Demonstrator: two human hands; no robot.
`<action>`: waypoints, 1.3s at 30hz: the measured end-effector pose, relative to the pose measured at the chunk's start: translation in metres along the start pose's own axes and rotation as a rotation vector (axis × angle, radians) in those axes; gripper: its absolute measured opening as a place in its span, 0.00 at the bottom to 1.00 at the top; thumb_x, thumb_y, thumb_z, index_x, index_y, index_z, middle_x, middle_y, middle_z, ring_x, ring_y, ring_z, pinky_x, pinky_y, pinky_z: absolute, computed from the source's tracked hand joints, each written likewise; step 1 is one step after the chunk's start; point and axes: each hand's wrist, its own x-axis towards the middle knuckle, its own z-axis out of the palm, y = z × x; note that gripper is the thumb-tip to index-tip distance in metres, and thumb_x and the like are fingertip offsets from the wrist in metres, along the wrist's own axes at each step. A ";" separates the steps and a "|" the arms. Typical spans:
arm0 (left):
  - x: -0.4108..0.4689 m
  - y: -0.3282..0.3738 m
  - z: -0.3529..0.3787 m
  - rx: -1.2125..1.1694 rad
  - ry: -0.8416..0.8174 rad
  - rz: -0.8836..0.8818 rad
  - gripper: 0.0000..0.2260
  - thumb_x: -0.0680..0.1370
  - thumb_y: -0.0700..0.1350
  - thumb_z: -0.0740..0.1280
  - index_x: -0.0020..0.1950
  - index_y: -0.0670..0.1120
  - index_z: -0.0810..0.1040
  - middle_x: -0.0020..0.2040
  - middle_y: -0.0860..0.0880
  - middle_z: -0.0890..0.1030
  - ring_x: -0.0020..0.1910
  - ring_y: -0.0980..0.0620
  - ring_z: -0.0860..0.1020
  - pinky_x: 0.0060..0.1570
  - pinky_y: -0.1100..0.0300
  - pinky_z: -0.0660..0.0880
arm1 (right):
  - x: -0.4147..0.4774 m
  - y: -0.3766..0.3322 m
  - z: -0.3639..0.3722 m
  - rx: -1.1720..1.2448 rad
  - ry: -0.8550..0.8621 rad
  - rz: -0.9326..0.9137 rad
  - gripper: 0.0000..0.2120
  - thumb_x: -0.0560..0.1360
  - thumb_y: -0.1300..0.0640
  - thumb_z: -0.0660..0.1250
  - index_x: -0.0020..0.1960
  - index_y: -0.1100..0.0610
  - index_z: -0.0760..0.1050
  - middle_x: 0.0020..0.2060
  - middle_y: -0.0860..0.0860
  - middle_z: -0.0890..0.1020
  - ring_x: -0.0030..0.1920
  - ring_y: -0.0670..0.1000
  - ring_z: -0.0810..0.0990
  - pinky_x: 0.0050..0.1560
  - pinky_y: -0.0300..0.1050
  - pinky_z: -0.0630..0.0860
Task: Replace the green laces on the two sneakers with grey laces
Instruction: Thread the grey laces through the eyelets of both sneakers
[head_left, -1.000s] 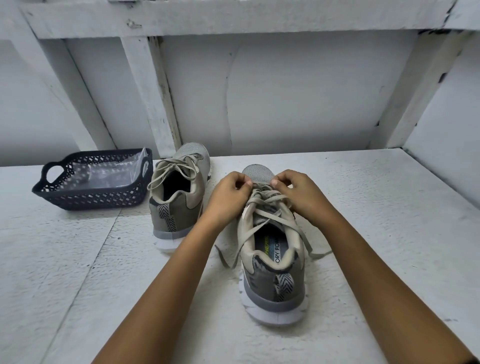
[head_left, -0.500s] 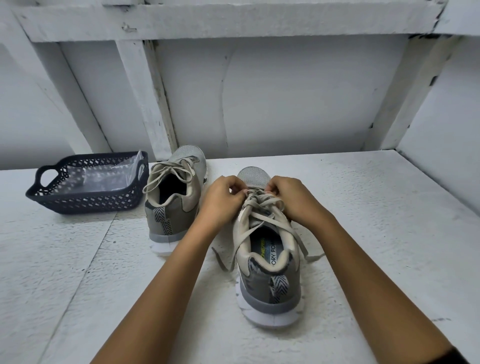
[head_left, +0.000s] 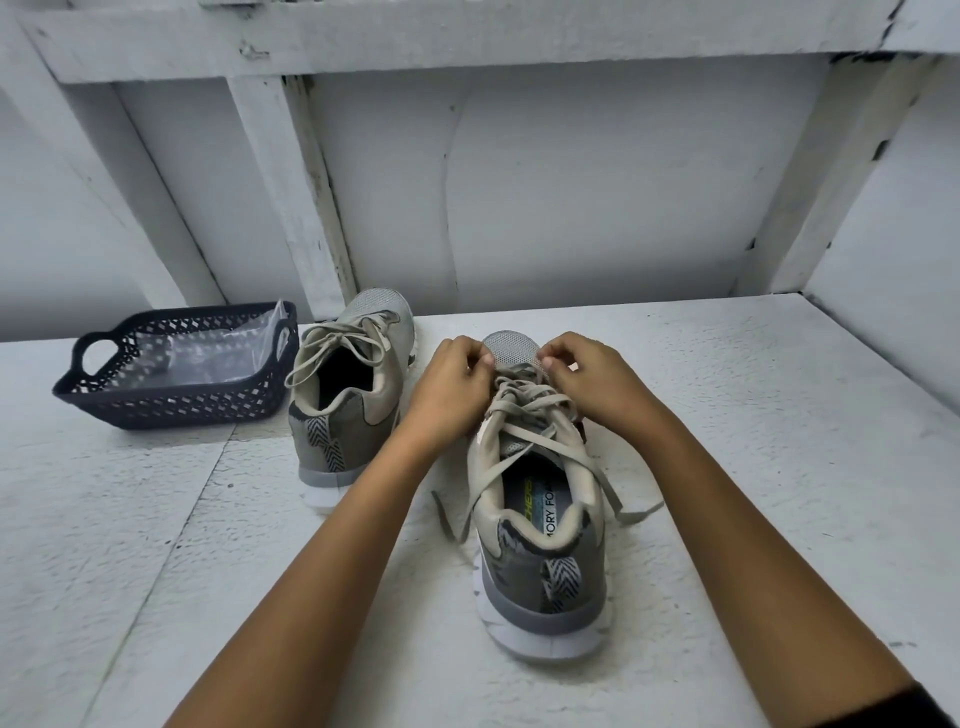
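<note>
Two grey-beige sneakers stand on the white table, heels toward me. The near sneaker (head_left: 540, 561) is in the middle, laced with a pale grey-beige lace (head_left: 524, 410) whose loose ends trail off both sides. My left hand (head_left: 452, 389) and my right hand (head_left: 592, 379) sit over its toe end, each pinching the lace at the lowest eyelets. The far sneaker (head_left: 348, 410) stands to the left, its lace threaded and lying loose over the tongue. No green lace shows.
A dark plastic basket (head_left: 171, 408) holding a clear plastic bag stands at the left back. A white wall with wooden posts closes the back; another wall rises on the right.
Both hands stay at the toe end of the near sneaker, fingertips shifted slightly on the lace. The camera view has dropped a little. The sneakers have not moved.
</note>
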 end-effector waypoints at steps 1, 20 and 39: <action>0.002 -0.001 -0.002 0.012 -0.010 0.005 0.09 0.81 0.42 0.58 0.57 0.42 0.76 0.58 0.44 0.75 0.58 0.48 0.73 0.55 0.60 0.65 | 0.000 0.001 -0.002 0.007 -0.023 0.004 0.08 0.78 0.61 0.61 0.54 0.59 0.77 0.46 0.51 0.78 0.36 0.43 0.75 0.27 0.28 0.69; 0.008 0.002 -0.013 -0.066 -0.055 0.044 0.09 0.76 0.44 0.65 0.38 0.56 0.74 0.42 0.52 0.76 0.36 0.51 0.76 0.47 0.50 0.76 | 0.000 -0.005 0.002 0.020 0.005 0.025 0.03 0.79 0.54 0.60 0.51 0.54 0.69 0.45 0.55 0.81 0.45 0.55 0.79 0.46 0.48 0.74; -0.002 0.008 -0.012 -0.044 -0.028 -0.044 0.04 0.79 0.42 0.63 0.46 0.45 0.76 0.52 0.45 0.79 0.53 0.46 0.77 0.48 0.60 0.69 | -0.006 -0.006 -0.009 0.139 -0.051 0.014 0.01 0.76 0.61 0.65 0.46 0.58 0.75 0.40 0.51 0.78 0.33 0.45 0.76 0.25 0.27 0.68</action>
